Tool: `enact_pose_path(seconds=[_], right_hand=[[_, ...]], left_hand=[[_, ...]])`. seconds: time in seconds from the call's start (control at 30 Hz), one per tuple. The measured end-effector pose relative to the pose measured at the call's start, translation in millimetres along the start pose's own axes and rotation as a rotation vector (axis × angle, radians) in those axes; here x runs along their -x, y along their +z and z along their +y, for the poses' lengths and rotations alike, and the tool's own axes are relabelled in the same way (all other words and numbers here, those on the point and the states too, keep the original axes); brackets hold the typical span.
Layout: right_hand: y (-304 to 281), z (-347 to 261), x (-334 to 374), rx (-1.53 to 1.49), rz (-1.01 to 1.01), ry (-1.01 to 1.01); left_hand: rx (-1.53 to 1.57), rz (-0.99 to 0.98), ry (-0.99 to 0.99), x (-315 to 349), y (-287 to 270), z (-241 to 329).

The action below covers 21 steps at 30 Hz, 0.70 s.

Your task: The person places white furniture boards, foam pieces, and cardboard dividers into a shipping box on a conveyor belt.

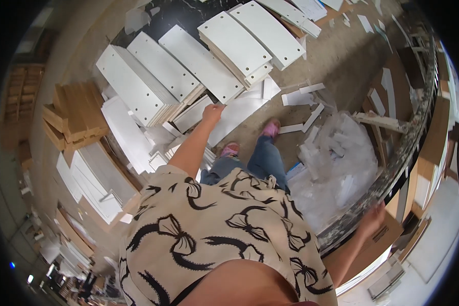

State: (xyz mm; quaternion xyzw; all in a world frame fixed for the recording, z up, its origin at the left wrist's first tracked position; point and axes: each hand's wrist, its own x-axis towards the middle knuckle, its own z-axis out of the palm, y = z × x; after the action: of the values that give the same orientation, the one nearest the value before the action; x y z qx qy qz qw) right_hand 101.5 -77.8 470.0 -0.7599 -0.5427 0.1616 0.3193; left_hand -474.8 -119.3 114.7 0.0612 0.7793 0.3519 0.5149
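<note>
My left hand (212, 112) is stretched forward with its fingers curled closed, beside the near end of a stack of white drilled panels (201, 64). Whatever its fingers may hold is hidden. Under and beyond that hand lies a flat white sheet (242, 115) on the floor. Out to the right, my right hand (373, 217) is at the worn edge of a long bench (344, 224), close to a brown carton (364, 245). Its fingers are blurred, and I cannot see whether they grip anything.
More white panel stacks (132, 86) stand in a row ahead. Brown bundled boards (79, 115) sit at the left. A heap of clear plastic wrap (336, 163) lies on the floor between my legs and the bench, with white offcuts (303, 94) scattered beyond.
</note>
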Motion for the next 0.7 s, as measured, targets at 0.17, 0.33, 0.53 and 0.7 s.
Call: enact_pose_path(seconds=[0.17, 0.33, 0.53, 0.7], right_hand=[[334.9, -78.6, -60.6, 0.255, -0.538, -0.846], [562.2, -60.4, -171.7, 0.277, -0.698, -0.549], [683.5, -75.6, -234.7, 0.026, -0.931, -0.085], [655.7, -60.2, -230.7, -0.424, -1.103, 0.275]], left_hand=[[-0.167, 0.277, 0.175, -47.3, 37.7, 19.8], [-0.068, 0.259, 0.003, -84.6, 84.4, 73.7], [0.115, 0.335, -0.136, -123.7, 101.4, 100.1], [0.470, 0.317, -0.062, -109.1, 95.7, 78.8]])
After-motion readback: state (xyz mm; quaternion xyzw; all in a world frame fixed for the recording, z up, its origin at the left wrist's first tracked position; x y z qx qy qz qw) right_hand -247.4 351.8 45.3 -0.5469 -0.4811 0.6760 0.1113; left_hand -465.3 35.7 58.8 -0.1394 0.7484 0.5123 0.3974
